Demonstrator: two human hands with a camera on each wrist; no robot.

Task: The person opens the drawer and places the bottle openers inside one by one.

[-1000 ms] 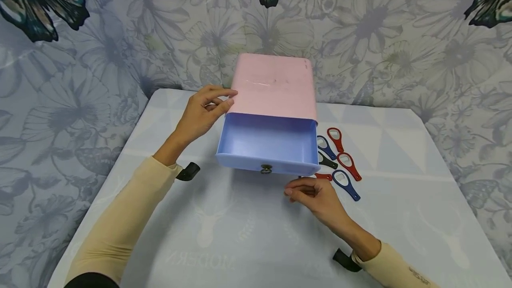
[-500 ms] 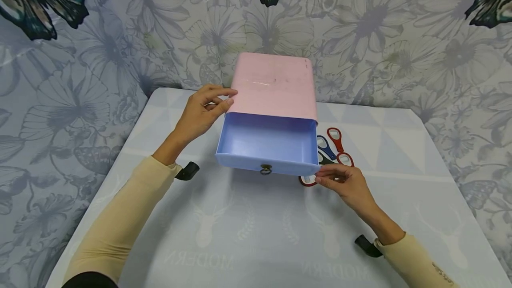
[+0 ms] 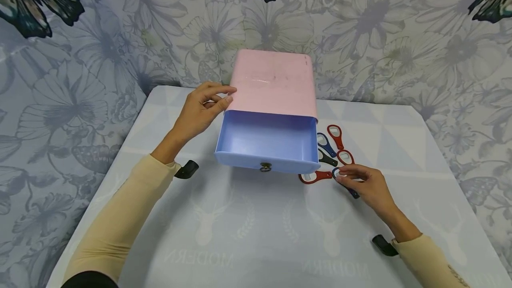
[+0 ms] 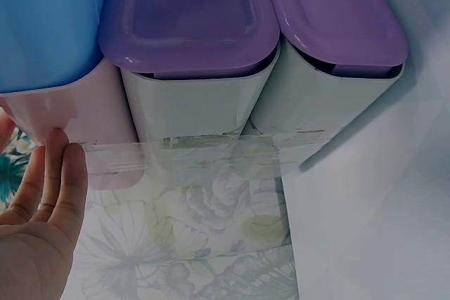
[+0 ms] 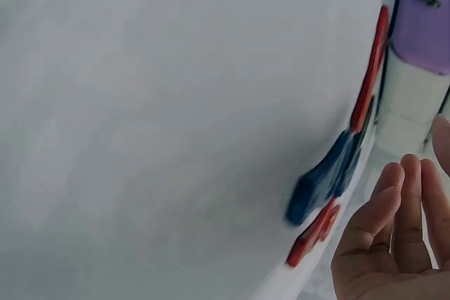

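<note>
My left hand (image 3: 202,109) rests its fingertips on the left side of a pink drawer box (image 3: 274,83). Its blue drawer (image 3: 268,137) is pulled out, with nothing inside and a small metal ring pull (image 3: 266,166) on the front. In the left wrist view the fingers (image 4: 70,180) lie straight against the pink wall. My right hand (image 3: 369,186) is over a dark blue tool (image 3: 352,191) shaped like a small magnifying glass, fingertips overlapping its ring. The right wrist view has thumb and fingers apart, with nothing between them.
Similar tools, a red one (image 3: 323,175), a black one (image 3: 328,158) and another blue one (image 3: 327,146), lie right of the box. Two white units with purple drawers (image 4: 190,19) adjoin the pink one, joined by clear tape (image 4: 190,152). A patterned wall (image 3: 360,34) stands behind.
My right hand has moved rightward from in front of the drawer, past its right corner, to the blue tool. The left hand stays at the pink box, and the drawer stays pulled out.
</note>
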